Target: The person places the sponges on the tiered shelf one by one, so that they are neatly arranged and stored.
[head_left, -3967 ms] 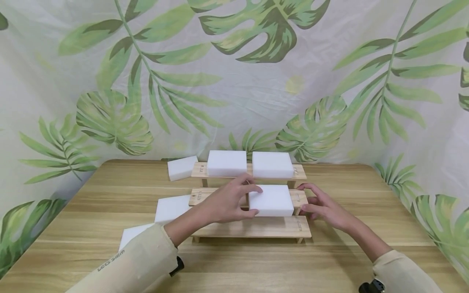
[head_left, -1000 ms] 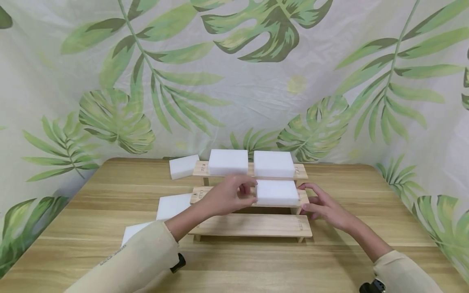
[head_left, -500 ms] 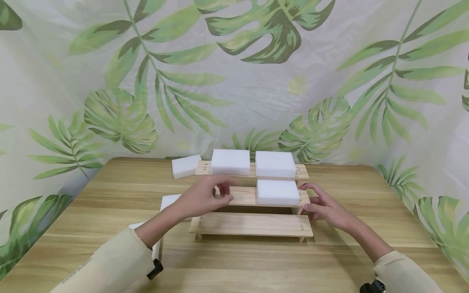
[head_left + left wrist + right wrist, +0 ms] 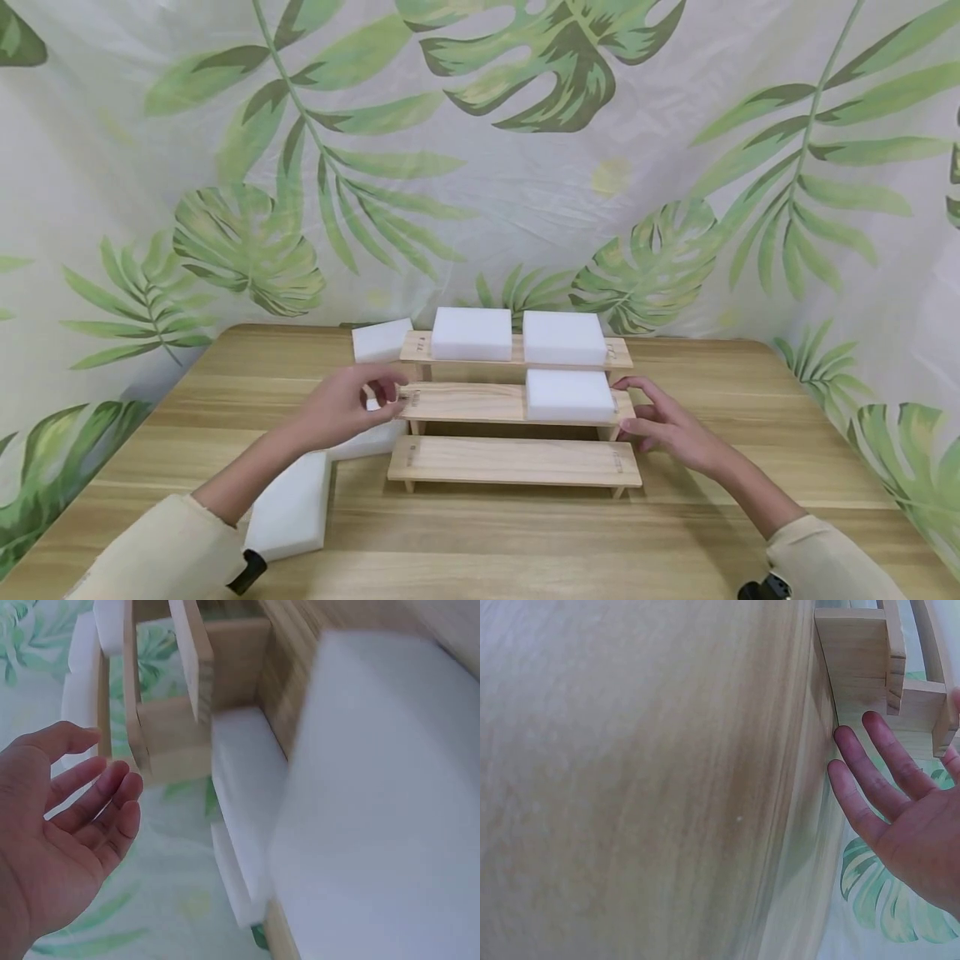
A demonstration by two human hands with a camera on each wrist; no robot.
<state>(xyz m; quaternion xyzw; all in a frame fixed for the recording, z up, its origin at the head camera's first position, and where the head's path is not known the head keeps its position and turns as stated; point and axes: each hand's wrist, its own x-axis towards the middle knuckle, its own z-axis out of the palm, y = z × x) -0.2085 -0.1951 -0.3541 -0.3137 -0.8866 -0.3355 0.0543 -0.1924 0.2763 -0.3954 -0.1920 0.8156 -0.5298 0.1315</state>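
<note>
Three wooden risers stand in stepped rows: a back riser (image 4: pixel 618 354), a middle riser (image 4: pixel 465 402) and a low front riser (image 4: pixel 517 462). A white foam block (image 4: pixel 570 395) lies at the right of the middle riser. My left hand (image 4: pixel 337 410) is by that riser's left end, fingers loosely bent; nothing is in its palm in the left wrist view. My right hand (image 4: pixel 671 429) holds the middle riser's right end between thumb and index finger, its other fingers (image 4: pixel 870 780) extended. Two foam blocks, a left one (image 4: pixel 471 333) and a right one (image 4: pixel 564 337), rest on the back riser.
Left of the risers, three more foam blocks lie on the wooden table (image 4: pixel 480 550): a far one (image 4: pixel 381 340), a middle one (image 4: pixel 378 440) partly behind my left hand, and a near one (image 4: pixel 288 508). Behind hangs a leaf-print cloth (image 4: pixel 525 208).
The foam block on the middle riser has shifted right and back. My left hand has let go of it and moved left to the riser's left end. My right hand has stayed put.
</note>
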